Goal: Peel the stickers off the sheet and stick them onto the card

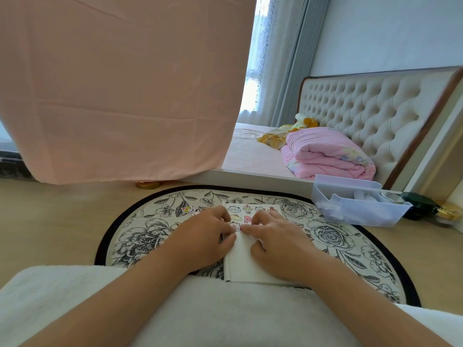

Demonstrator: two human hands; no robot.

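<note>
Hanging over the upper left of the frame, a pink cloth (112, 83) plays no part; the bench (50, 216) carries a round floral mat (140, 234), and a clear plastic organiser (360, 204) stands at centre right, by the mat's edge; at centre frame a white paper (240, 261) lies on the mat, its far end bearing rows of cartoon stickers (248, 209); whether this is the sheet laid over the card or one piece, I cannot tell; the left hand (208, 236) pinches the paper's left edge with curled fingers; the right hand (278, 239) sets curled fingers on a small sticker at the same spot, pinching or only pressing, I cannot tell; a loose sticker (188, 210) lies on the mat, left of the hands.

Likely trouble: a hurried pull from one corner could tear the sticker or fold it onto itself; the edge hold may let the paper slide or crease; the loose sticker could cling to the mat.
</note>
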